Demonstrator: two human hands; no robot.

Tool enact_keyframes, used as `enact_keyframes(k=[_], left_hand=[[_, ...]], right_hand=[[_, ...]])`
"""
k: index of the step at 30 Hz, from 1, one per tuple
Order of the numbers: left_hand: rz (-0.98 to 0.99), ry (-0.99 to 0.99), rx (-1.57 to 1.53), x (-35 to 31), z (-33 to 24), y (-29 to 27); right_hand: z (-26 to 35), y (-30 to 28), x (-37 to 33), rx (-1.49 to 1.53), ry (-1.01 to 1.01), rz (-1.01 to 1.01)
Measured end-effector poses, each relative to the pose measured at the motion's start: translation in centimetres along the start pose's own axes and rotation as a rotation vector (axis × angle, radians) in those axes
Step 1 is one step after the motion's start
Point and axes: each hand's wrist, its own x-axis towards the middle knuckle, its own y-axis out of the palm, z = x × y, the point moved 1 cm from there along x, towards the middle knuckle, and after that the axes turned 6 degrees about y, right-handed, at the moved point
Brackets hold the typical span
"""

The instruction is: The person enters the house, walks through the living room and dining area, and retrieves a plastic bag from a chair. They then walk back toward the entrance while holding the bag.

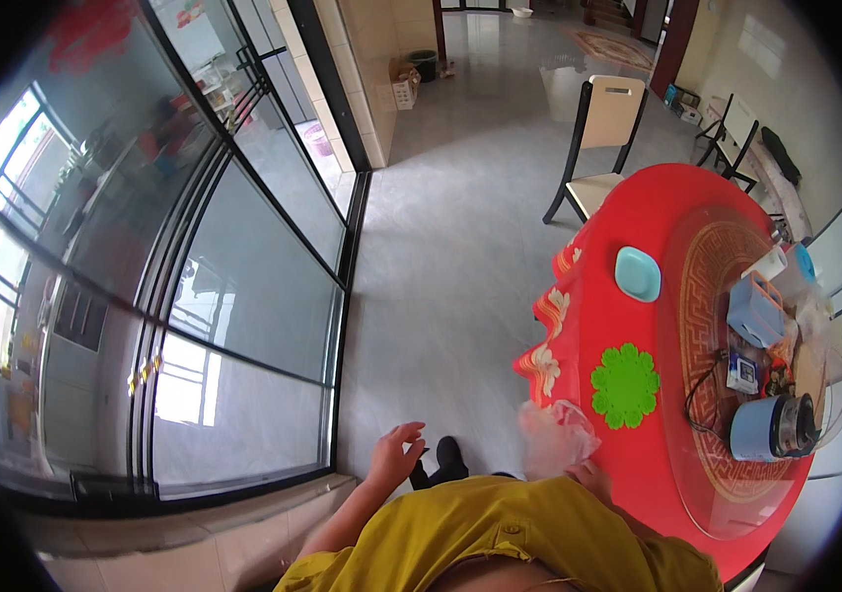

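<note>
My left hand hangs in front of my body above the floor. Its fingers are loosely stretched, and nothing shows in them. On my right side, a crumpled, see-through pinkish plastic bag hangs at the near-left edge of the red-covered round table. My right hand is closed on the top of that bag, partly hidden by my yellow shirt. Just beyond the bag, a green flower-shaped mat lies flat on the tablecloth. Farther along stands a light-blue square bowl.
A glass turntable carries a blue kettle-like appliance, a blue-grey container and several small items. A beige chair stands beyond the table. Glass sliding doors line my left, with grey floor between.
</note>
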Motion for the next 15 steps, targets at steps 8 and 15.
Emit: enact_keyframes(k=[8, 15], left_hand=[[0.112, 0.345, 0.085, 20.2, -3.6, -1.4], [0.204, 0.341, 0.081, 34.0, 0.0, -0.7]], right_hand=[[3.1, 0.5, 10.8, 0.009, 0.306, -0.138], [1.4, 3.1, 27.5, 0.161, 0.146, -0.226]])
